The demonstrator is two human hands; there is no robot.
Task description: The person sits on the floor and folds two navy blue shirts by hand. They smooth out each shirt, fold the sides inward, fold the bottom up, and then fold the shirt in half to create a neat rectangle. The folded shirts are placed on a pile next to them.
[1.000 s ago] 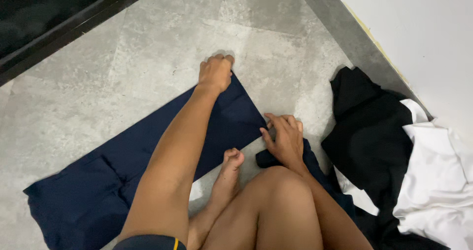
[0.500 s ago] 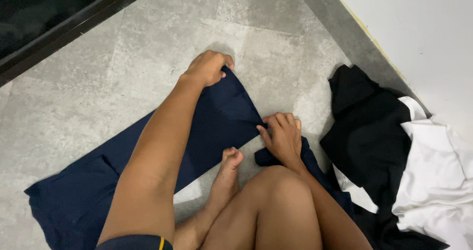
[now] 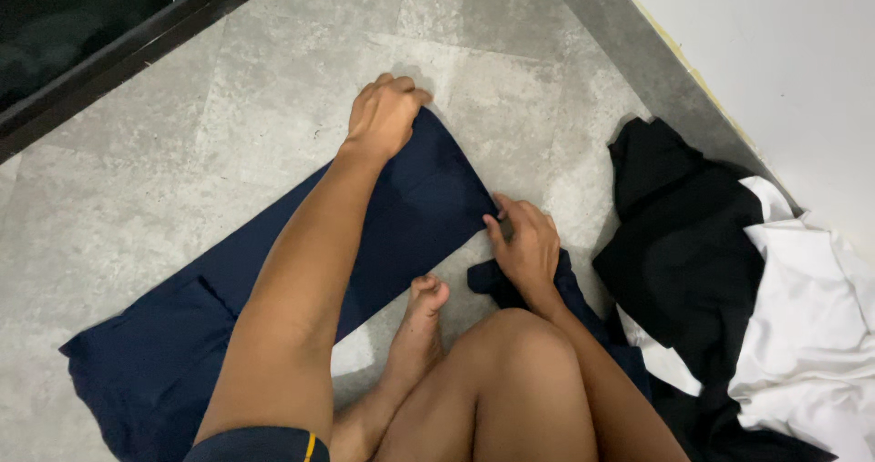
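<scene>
A dark navy garment (image 3: 419,216) lies spread flat on the grey tiled floor, stretching from the lower left up to the middle. My left hand (image 3: 385,114) grips its far top corner with curled fingers. My right hand (image 3: 523,243) pinches the garment's right edge, near a bunched fold of the same fabric. My bare foot (image 3: 417,330) and bent knee (image 3: 515,371) rest on the floor beside the cloth.
A heap of black clothes (image 3: 684,243) and white clothes (image 3: 811,325) lies at the right against a white wall (image 3: 784,52). A dark frame (image 3: 109,70) runs along the upper left of the floor.
My left hand has closed on the top corner of the navy garment and drawn it slightly toward me and leftward. The right hand stayed on the right edge.
</scene>
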